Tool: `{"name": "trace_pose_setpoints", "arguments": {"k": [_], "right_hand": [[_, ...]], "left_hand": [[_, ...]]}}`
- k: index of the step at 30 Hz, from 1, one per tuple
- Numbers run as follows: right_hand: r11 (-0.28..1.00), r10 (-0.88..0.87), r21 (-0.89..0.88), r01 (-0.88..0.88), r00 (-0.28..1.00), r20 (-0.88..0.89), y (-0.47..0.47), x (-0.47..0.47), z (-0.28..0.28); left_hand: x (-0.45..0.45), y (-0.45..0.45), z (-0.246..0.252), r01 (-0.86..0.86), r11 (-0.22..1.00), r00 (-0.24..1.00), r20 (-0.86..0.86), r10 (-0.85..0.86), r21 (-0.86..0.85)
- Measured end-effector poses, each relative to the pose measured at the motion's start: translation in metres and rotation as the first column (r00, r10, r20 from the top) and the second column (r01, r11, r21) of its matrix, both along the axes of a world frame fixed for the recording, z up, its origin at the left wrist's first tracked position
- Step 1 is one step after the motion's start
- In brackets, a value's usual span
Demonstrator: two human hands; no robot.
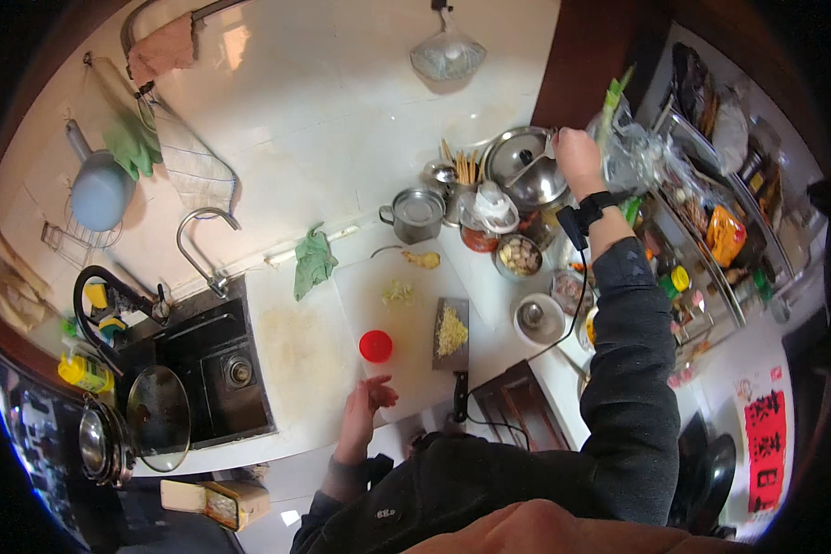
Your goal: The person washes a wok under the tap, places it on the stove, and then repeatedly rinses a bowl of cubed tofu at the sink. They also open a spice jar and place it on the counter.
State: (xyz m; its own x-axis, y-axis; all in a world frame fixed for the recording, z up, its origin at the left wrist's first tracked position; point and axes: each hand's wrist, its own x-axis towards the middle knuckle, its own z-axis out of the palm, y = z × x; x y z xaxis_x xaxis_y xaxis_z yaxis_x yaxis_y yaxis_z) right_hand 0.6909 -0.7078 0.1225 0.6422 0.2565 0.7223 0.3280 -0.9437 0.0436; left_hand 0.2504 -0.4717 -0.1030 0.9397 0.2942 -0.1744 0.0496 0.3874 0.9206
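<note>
My right hand (579,156) reaches to the back right, its fingers closed on the handle of a metal spoon (526,170) over a lidded steel pan (516,156). Near the counter's front edge, my left hand (372,396) holds nothing, with its fingers apart, just below a red plastic cup (375,346). A white cutting board (405,381) lies before me. On its right rests a cleaver (443,356) with chopped pale bits (452,332) on the blade and its black handle toward me. Some chopped bits (397,292) and a piece of ginger (422,260) are farther back.
A black sink (215,374) with a faucet is at the left. A green cloth (314,263) lies by the wall, near a lidded metal mug (417,213). At the right stand a bowl of garlic cloves (519,255), a white bowl (539,320) and a rack (699,249) of bottles and bags.
</note>
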Motion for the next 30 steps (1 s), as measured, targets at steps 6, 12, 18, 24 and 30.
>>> {"name": "trace_pose_setpoints", "arguments": {"k": [6,12,18,24,30], "right_hand": [[0.995,0.07,-0.074,-0.067,0.997,0.037,0.026,0.076,-0.019],[0.978,0.19,-0.089,-0.19,0.982,-0.001,0.052,0.106,-0.036],[0.938,0.234,-0.233,-0.256,0.965,-0.117,0.082,0.118,-0.056],[0.894,0.198,-0.339,-0.291,0.938,-0.284,0.102,0.124,-0.089],[0.936,0.163,-0.198,-0.291,0.857,-0.489,0.104,0.125,-0.108]], "left_hand": [[-0.007,-0.011,-0.005,-0.199,0.98,0.979,-0.041,0.2,0.01],[0.0,-0.02,-0.006,-0.314,0.949,0.947,-0.058,0.315,0.023],[0.005,-0.031,-0.004,-0.317,0.948,0.944,-0.088,0.319,0.039],[0.008,-0.031,-0.008,-0.325,0.946,0.94,-0.109,0.324,0.015],[0.011,-0.029,-0.009,-0.342,0.939,0.933,-0.11,0.342,0.012]]}}
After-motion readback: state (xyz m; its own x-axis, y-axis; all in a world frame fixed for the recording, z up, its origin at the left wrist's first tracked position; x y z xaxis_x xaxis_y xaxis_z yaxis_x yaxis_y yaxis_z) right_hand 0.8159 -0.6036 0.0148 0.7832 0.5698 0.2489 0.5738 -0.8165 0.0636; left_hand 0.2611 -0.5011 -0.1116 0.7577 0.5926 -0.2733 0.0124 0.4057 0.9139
